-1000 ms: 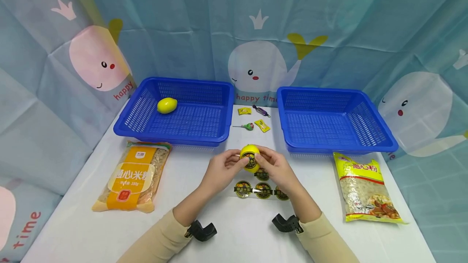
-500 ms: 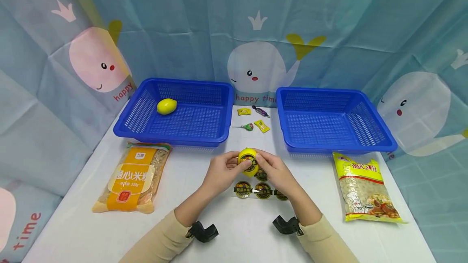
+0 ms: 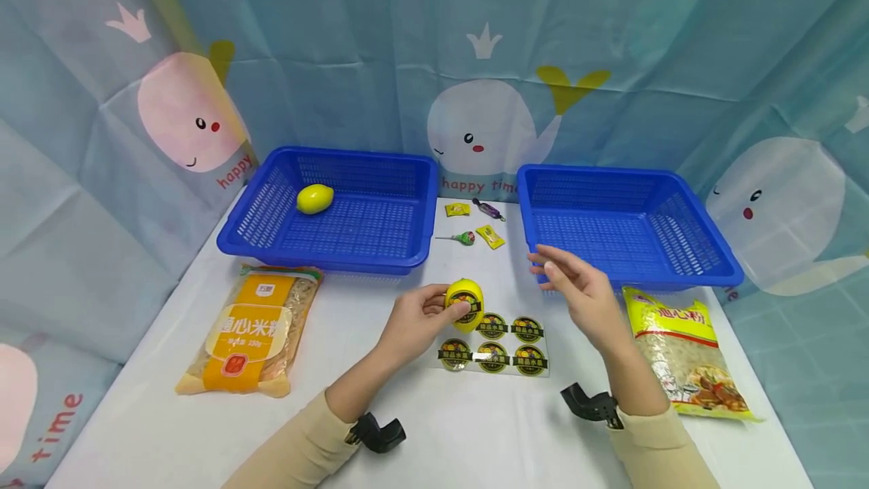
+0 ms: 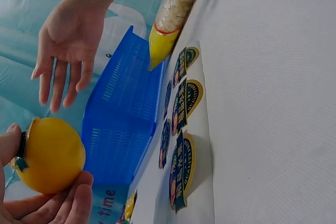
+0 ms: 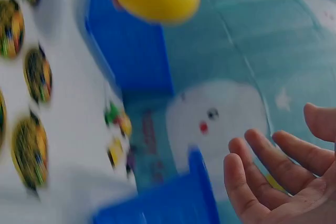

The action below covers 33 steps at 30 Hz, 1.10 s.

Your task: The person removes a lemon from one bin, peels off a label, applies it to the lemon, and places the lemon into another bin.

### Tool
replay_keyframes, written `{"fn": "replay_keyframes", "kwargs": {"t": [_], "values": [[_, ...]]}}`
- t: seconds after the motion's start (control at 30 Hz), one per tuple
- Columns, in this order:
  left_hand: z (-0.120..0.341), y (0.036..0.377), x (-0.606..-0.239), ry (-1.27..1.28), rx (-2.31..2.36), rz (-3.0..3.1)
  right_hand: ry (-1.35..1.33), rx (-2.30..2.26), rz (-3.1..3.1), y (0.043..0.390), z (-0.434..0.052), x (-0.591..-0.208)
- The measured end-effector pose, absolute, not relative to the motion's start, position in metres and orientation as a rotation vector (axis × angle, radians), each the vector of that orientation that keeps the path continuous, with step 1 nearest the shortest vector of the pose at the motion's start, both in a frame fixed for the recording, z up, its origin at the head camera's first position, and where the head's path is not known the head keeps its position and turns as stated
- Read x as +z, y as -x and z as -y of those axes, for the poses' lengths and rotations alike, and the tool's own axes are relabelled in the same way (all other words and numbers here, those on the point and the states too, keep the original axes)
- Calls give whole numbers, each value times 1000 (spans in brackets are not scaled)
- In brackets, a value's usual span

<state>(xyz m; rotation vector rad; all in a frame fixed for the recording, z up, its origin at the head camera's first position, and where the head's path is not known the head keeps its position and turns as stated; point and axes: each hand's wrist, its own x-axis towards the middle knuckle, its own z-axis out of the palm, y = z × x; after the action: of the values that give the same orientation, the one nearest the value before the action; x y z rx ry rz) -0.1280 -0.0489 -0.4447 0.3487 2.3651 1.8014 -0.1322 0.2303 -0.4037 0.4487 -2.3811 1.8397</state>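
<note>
My left hand [image 3: 421, 321] grips a yellow lemon [image 3: 473, 320] above the table, its thumb lying on the round black-and-gold sticker [image 3: 465, 300] on the lemon's near side. In the left wrist view the fingers support the lemon [image 4: 55, 156] from below. My right hand [image 3: 589, 300] is apart from the lemon, in front of the right basket, its fingers extended and holding nothing. Beneath the lemon and to its right lies a clear sheet of round stickers [image 3: 511, 343]. A second lemon [image 3: 315, 199] rests in the left blue basket [image 3: 326, 256].
Another blue basket [image 3: 638, 275] stands at the back right. Between the baskets lie a lollipop [image 3: 465, 238], a purple-wrapped candy [image 3: 488, 209] and yellow-wrapped candies [image 3: 490, 236]. An orange pasta bag [image 3: 247, 330] is at left, a yellow pasta bag [image 3: 689, 353] at right.
My right hand has let go of the lemon and moved right, uncovering more of the sticker sheet. The left hand keeps the lemon in nearly the same place.
</note>
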Motion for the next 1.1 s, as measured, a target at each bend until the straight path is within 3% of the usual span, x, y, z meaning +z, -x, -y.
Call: {"fn": "replay_keyframes", "kwargs": {"t": [0.6,0.9,1.1], "values": [[42,134,-440,-287,1755,-2420,158,1336,2568,146,-379,-370],[45,133,-441,-269,1754,-2421,800,1331,2531,146,-431,-378],[44,134,-443,-274,1758,-2418,899,1342,2556,147,-450,-390]]}}
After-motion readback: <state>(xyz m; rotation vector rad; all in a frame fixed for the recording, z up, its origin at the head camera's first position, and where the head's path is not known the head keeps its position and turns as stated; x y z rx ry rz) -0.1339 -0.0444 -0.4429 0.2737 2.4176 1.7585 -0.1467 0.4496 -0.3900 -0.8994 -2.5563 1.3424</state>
